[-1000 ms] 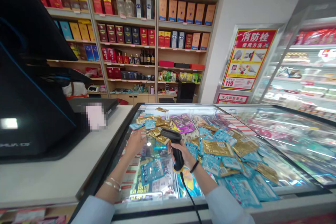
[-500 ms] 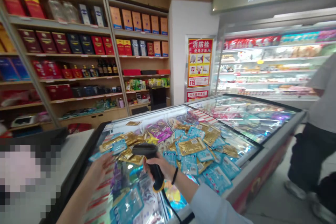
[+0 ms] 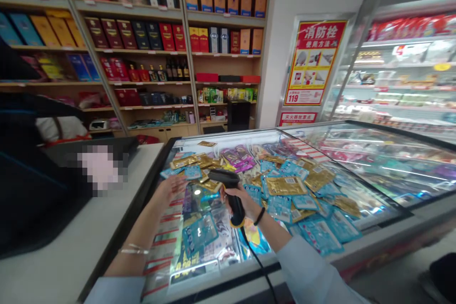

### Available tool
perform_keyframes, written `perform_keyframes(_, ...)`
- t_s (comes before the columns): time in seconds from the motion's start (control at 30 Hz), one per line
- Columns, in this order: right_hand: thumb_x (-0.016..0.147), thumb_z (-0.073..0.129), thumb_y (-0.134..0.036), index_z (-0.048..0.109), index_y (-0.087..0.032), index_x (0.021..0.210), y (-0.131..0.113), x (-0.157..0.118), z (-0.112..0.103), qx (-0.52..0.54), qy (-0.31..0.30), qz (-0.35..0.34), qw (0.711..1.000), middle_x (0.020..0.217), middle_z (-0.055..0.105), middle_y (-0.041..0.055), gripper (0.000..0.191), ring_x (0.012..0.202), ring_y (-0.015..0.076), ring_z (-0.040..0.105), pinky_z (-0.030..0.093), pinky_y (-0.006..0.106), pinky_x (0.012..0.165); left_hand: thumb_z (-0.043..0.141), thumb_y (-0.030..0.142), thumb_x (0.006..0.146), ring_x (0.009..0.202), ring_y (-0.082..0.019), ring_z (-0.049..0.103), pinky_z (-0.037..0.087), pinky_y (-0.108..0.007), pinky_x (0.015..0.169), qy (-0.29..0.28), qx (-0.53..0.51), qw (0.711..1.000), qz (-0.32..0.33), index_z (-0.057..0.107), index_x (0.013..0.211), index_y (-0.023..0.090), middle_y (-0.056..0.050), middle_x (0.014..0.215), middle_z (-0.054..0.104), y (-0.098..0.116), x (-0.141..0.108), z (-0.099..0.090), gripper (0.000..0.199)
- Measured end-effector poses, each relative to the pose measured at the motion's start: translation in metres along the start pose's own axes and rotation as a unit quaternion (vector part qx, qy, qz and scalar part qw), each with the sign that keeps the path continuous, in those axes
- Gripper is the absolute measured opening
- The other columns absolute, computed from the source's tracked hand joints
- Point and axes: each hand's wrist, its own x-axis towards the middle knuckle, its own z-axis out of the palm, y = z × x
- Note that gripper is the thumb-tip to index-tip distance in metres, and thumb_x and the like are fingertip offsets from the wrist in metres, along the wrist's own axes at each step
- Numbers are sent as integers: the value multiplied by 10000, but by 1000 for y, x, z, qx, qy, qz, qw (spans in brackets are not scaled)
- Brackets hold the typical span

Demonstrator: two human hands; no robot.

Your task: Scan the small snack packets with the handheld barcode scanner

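My right hand (image 3: pixel 244 202) is wrapped around the handle of a black barcode scanner (image 3: pixel 225 178); its cable runs down toward the front edge. The scanner head is over the glass top of a chest freezer (image 3: pixel 167 225), pointing left. My left hand (image 3: pixel 173 187) lies low over the glass with its fingers stretched out, at the near edge of a small blue packet (image 3: pixel 193 172) and several gold packets (image 3: pixel 185 161). I see nothing held in it. A separate blue packet (image 3: pixel 200 232) lies flat nearer to me, between my forearms.
Right of the scanner spreads a heap of blue and gold packets (image 3: pixel 287 185). Purple packets (image 3: pixel 239 157) show behind it. A white counter (image 3: pixel 117 213) with a dark object adjoins on the left. Boxed goods fill the shelves (image 3: pixel 142 50) behind; a chilled display (image 3: pixel 402 76) stands right.
My view has swung left and downward. Both hands stay over the freezer, the scanner still in my right. The person on the right has mostly left the view; dark shapes appear at left.
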Motion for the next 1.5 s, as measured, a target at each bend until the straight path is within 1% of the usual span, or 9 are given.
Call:
perform_keyframes(0.13,705,743,-385,630,-159,858,2,-2,0,-3,4,0,1000,655,660,-6,295,375,92,531,404,201,324,601,70,808,583,-186,706,601,-275,604,47,1,999,7,632,867,107,-72,636,701,-9,-6,0,76)
perform_keyframes(0.3,709,740,-390,628,-157,856,4,-1,0,-16,-3,-3,1000,654,662,-1,297,369,94,535,410,199,322,679,12,759,568,-167,706,609,-244,610,35,-12,999,16,601,756,129,-53,603,692,-13,-6,11,141)
perform_keyframes(0.43,709,749,-428,607,-161,874,2,-2,1,-33,1,0,999,643,656,-7,345,361,90,526,402,193,319,669,-28,753,539,-149,692,609,-226,589,21,-4,1000,-16,592,709,133,-47,586,685,-17,2,16,184)
perform_keyframes(0.57,706,765,-452,586,-169,865,-2,-4,5,-64,-7,0,998,656,661,-1,371,367,87,524,408,196,331,687,-21,731,556,-161,698,636,-280,644,14,-44,998,-30,600,732,142,-36,604,689,-19,8,14,185)
perform_keyframes(0.77,718,771,-461,577,-170,826,-6,-10,10,-93,-19,13,995,701,664,16,365,376,95,542,410,214,346,722,47,720,687,-191,731,631,-358,798,28,-78,994,74,632,768,117,-72,736,726,-16,2,10,124)
perform_keyframes(0.87,716,773,-481,567,-177,828,-8,-13,12,-109,-16,12,994,722,665,19,384,374,99,539,410,228,353,732,68,708,677,-152,712,611,-353,852,55,-93,983,149,592,735,127,-23,698,694,-14,0,8,154)
perform_keyframes(1.0,732,759,-490,572,-175,828,-11,-16,15,-132,-14,8,991,732,652,19,379,392,99,543,402,229,368,779,170,680,727,-152,712,587,-388,904,36,-113,972,204,527,737,156,-17,732,708,-11,-4,6,258)
perform_keyframes(1.27,752,740,-488,566,-175,814,-12,-17,15,-131,-19,-3,991,718,636,13,364,388,92,533,407,223,358,852,371,585,741,-182,715,579,-422,892,37,-73,965,250,498,810,175,-22,745,720,-10,-12,4,463)
perform_keyframes(1.5,733,751,-484,569,-180,789,-12,-17,13,-130,-14,-10,991,651,615,-14,359,354,90,520,386,215,342,837,437,588,721,-180,707,586,-387,844,59,-44,960,269,498,796,183,-13,736,709,-9,-15,6,472)
